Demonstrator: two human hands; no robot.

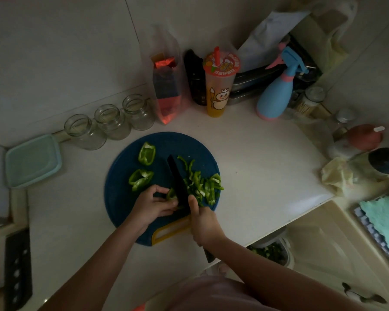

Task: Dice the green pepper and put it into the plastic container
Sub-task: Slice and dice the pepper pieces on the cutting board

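A round dark blue cutting board (121, 194) with a yellow handle lies on the white counter. Two large green pepper chunks (147, 153) (140, 178) sit on its left half. Several cut green strips (202, 184) are heaped on its right half. My left hand (154, 204) holds a pepper piece (171, 195) down with curled fingers. My right hand (203, 223) grips the handle of a black knife (177, 180), whose blade stands against that piece. A pale teal plastic container (33, 161) sits to the left of the board.
Three glass jars (109, 122) line the wall behind the board. A drink cup (219, 81), a snack bag (166, 86) and a blue spray bottle (276, 93) stand at the back. Bottles and a crumpled bag (337, 173) crowd the right edge. A container of greens (271, 252) sits below the counter.
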